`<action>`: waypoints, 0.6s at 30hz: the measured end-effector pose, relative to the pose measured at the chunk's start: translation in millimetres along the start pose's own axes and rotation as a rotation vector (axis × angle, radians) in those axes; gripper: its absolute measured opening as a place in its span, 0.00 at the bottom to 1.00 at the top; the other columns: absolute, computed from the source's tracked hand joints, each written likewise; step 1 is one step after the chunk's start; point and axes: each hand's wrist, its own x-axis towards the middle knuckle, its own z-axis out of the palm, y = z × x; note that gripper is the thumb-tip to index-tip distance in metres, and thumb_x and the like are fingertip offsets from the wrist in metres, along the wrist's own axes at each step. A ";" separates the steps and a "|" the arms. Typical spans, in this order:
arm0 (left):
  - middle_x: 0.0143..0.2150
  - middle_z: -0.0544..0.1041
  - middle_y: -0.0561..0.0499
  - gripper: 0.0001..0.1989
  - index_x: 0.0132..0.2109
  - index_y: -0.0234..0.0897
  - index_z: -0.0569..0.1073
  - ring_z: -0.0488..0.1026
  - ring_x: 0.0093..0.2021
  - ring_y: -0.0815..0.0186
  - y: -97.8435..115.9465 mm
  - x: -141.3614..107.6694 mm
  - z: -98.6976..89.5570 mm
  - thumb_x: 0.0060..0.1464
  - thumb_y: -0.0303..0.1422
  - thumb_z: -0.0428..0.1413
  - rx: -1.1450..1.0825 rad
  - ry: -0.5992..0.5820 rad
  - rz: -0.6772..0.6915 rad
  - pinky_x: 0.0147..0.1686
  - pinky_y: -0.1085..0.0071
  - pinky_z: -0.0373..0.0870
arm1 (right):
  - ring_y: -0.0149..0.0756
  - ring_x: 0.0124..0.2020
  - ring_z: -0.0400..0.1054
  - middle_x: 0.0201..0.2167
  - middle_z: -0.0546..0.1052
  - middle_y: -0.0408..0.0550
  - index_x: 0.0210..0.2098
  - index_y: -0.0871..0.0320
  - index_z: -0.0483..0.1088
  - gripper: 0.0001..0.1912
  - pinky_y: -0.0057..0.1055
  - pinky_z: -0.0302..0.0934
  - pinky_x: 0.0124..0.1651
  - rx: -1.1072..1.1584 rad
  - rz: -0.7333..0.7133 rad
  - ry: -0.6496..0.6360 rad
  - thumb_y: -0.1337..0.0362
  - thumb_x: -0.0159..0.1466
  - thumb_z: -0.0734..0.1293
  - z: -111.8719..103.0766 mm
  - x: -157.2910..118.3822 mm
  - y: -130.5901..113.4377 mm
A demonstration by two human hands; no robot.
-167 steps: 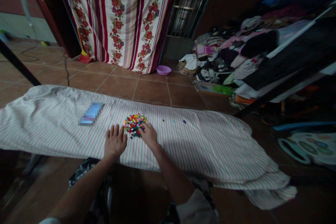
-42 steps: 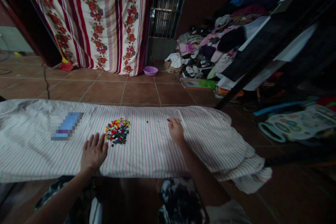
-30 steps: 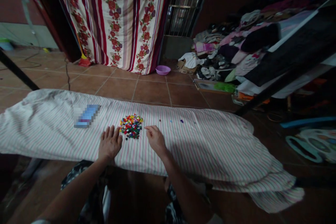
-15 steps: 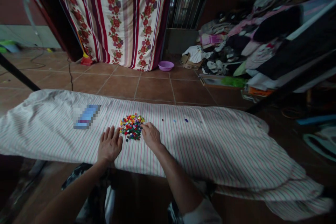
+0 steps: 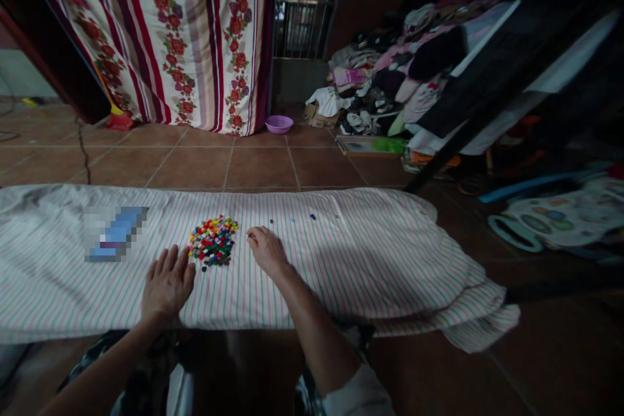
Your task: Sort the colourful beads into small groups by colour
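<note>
A heap of small, brightly coloured pieces (image 5: pixel 213 242), perhaps beads or tiny bricks, lies on the striped cloth (image 5: pixel 390 279). My left hand (image 5: pixel 168 283) rests flat on the cloth at the heap's lower left, fingers spread. Just right of the heap, my right hand (image 5: pixel 266 250) is closed in a pinch on a small dark green piece (image 5: pixel 250 235). Beyond it, single pieces sit apart in a row: a brown piece (image 5: pixel 272 221), a light blue piece (image 5: pixel 292 220), a dark blue piece (image 5: pixel 312 216) and a faint greyish piece (image 5: pixel 336 216).
A pixelated blue flat object (image 5: pixel 117 234) lies at the cloth's left. Across the tiled floor are a floral curtain (image 5: pixel 195 45), a purple basin (image 5: pixel 279 124) and a red dustpan (image 5: pixel 119 120). Clothes (image 5: pixel 390 71) are piled at the back right, beside a dark slanting bar (image 5: pixel 448 149).
My right hand has drawn away from the heap to the right, a small dark green piece now at its fingertips. My left hand stays flat. The camera view has swung right.
</note>
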 end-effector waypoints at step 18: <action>0.63 0.65 0.44 0.26 0.63 0.40 0.63 0.53 0.66 0.55 -2.3 -0.3 -3.5 0.58 0.36 0.41 -0.060 -0.025 0.025 0.62 0.54 0.52 | 0.34 0.41 0.71 0.38 0.78 0.48 0.41 0.56 0.72 0.12 0.28 0.62 0.46 0.060 0.330 0.433 0.71 0.62 0.60 -68.1 -35.2 96.6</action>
